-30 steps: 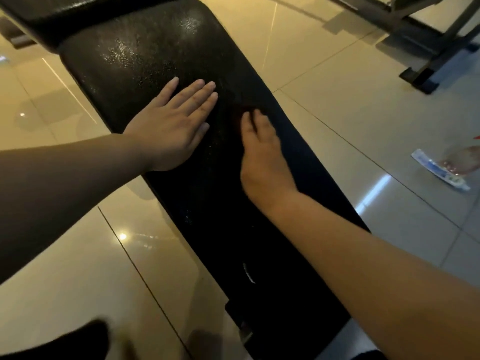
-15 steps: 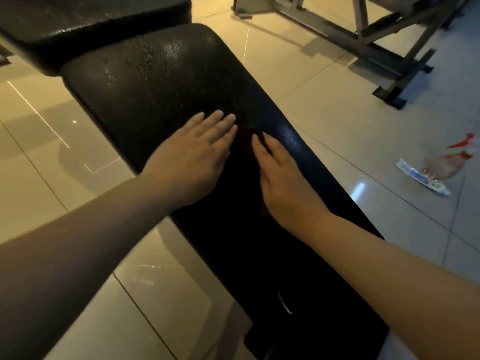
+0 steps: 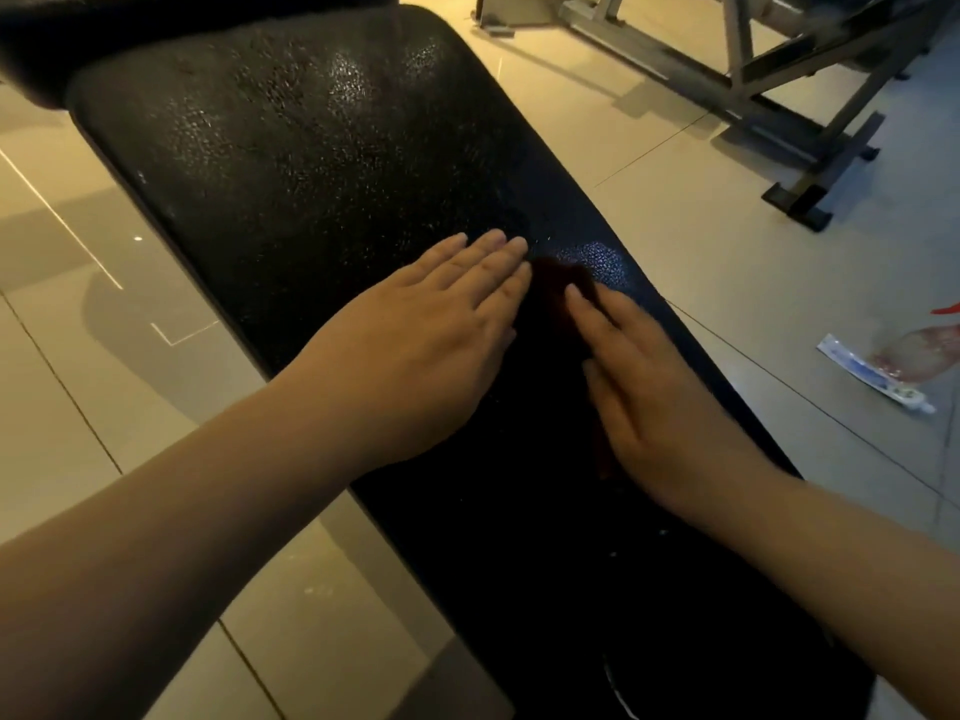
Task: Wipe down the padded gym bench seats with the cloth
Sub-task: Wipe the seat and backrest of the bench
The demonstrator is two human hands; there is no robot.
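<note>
Right fingers (image 3: 597, 314): straight, close together, lying flat on a dark red cloth (image 3: 558, 275). No finger is curled round it; the hand presses it down with an open palm.

Cloth: it shows as a bunched patch just ahead of the fingertips and as a thin strip along the thumb side. The rest is hidden under the right hand (image 3: 660, 397).

Left fingers (image 3: 488, 267): straight, together, flat on the pad, with the tips just beside the cloth. Contact with the cloth cannot be told. The left hand (image 3: 421, 356) is palm down and holds nothing.

The two hands lie side by side, near but apart, about mid-length on the long black bench pad (image 3: 291, 148), the right hand toward its right edge. The pad surface is pebbled, with fine bright specks over the far half; possibly wet, not certain.

A second black pad (image 3: 31, 54) meets the far end at upper left.

Surroundings: beige tiled floor (image 3: 675, 241); grey metal equipment frame (image 3: 748, 80) at upper right; a reddish spray bottle (image 3: 919, 356) on the floor at the right edge, with a white-and-blue tube (image 3: 872, 379) just beside it.
</note>
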